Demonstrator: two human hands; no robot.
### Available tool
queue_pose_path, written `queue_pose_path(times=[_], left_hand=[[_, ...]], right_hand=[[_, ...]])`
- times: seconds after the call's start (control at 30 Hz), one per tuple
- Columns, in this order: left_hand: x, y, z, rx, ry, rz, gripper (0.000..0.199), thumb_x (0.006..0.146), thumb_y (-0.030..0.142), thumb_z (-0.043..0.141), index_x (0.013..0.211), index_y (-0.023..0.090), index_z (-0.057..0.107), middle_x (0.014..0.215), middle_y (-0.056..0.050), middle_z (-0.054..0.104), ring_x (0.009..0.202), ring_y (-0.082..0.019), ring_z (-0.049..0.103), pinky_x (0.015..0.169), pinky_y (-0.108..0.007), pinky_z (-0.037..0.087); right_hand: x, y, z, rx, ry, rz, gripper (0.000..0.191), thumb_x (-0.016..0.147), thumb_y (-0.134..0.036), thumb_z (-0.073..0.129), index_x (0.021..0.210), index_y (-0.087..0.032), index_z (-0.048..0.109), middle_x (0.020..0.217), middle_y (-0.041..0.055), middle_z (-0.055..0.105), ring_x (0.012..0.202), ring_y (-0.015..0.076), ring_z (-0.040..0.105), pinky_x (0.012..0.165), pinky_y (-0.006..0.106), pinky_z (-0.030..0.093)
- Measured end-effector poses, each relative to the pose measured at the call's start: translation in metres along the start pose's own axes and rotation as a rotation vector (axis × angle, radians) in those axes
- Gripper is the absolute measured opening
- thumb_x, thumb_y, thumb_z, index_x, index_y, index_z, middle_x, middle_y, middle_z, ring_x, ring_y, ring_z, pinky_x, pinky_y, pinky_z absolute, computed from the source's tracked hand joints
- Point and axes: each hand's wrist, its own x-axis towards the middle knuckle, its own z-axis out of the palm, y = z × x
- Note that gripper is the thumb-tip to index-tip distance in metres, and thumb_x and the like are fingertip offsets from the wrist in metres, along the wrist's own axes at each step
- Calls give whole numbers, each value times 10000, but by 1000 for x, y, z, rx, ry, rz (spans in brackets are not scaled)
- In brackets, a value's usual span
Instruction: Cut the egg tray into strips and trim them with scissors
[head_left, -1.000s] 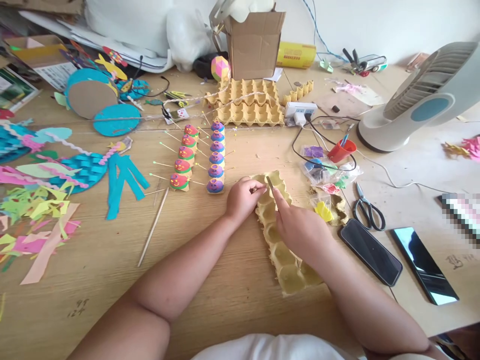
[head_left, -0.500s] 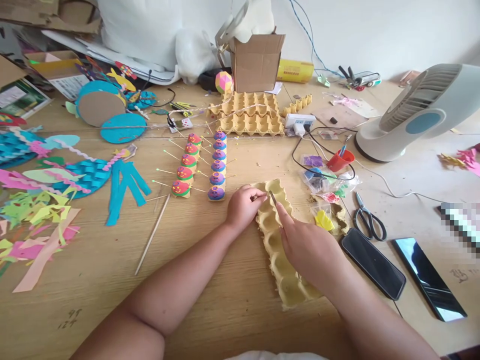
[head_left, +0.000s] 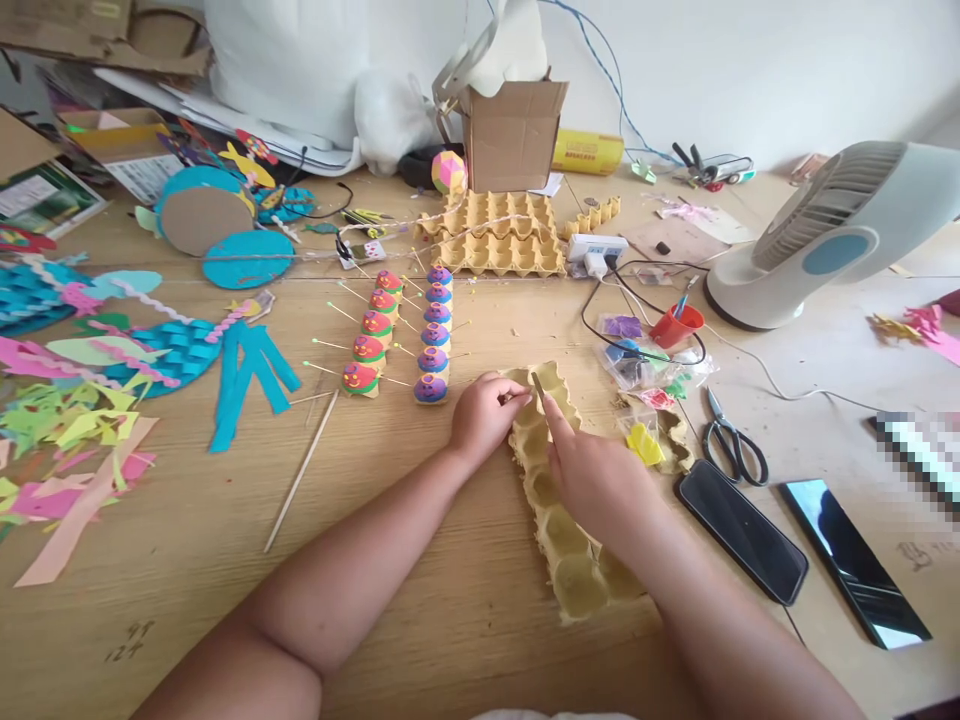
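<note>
A strip of cardboard egg tray (head_left: pixel 576 580), two cups wide, lies hollow side up before me. Its far left edge is pinched between the fingertips of my left hand (head_left: pixel 484 415). My right hand (head_left: pixel 600 475) is closed round a small knife, forefinger stretched along it. Only the knife's thin dark blade (head_left: pixel 537 384) shows, touching the tray between cups near the far end; its handle is hidden in the hand. Left of the tray stand two rows of painted egg-cup caterpillars, one red and green (head_left: pixel 361 378), one purple and blue (head_left: pixel 431 387), with thin feelers.
Scissors (head_left: pixel 726 440), a black phone (head_left: pixel 742 530) and a second phone (head_left: pixel 855 560) lie at right. Behind them are clay packets (head_left: pixel 637 355), a red cup (head_left: pixel 676 327) and a fan (head_left: pixel 810 240). A wooden stick (head_left: pixel 301 470) and paper scraps (head_left: pixel 82 450) lie left.
The knife and my right hand have shifted slightly left along the tray. My left hand keeps its pinch on the edge. The whole view has moved a little.
</note>
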Motion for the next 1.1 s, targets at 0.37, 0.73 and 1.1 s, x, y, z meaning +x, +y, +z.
queue_pose_path(times=[0.37,0.73,1.1], left_hand=[[0,0,0,9,-6,-1,57,854,176,801,856,225,831,843,-14,717,776,-154,643,731,-277,480],[1,4,-3,13,-5,1,68,843,160,809,855,220,839,807,-5,701,748,-151,631,717,-284,467],[0,3,-4,6,-13,5,67,859,183,801,881,230,843,859,-23,748,810,-173,678,770,-298,506]], right_hand=[[3,3,-3,6,-5,-12,673,1126,-257,370,1750,-130,155,993,109,817,894,244,812,607,304,468],[4,0,-1,19,-11,-1,670,1124,-243,362,1750,-124,153,1014,105,812,895,234,806,607,308,468],[0,-3,6,-50,5,-14,736,1079,-197,434,1749,-111,142,964,119,800,827,215,806,583,274,482]])
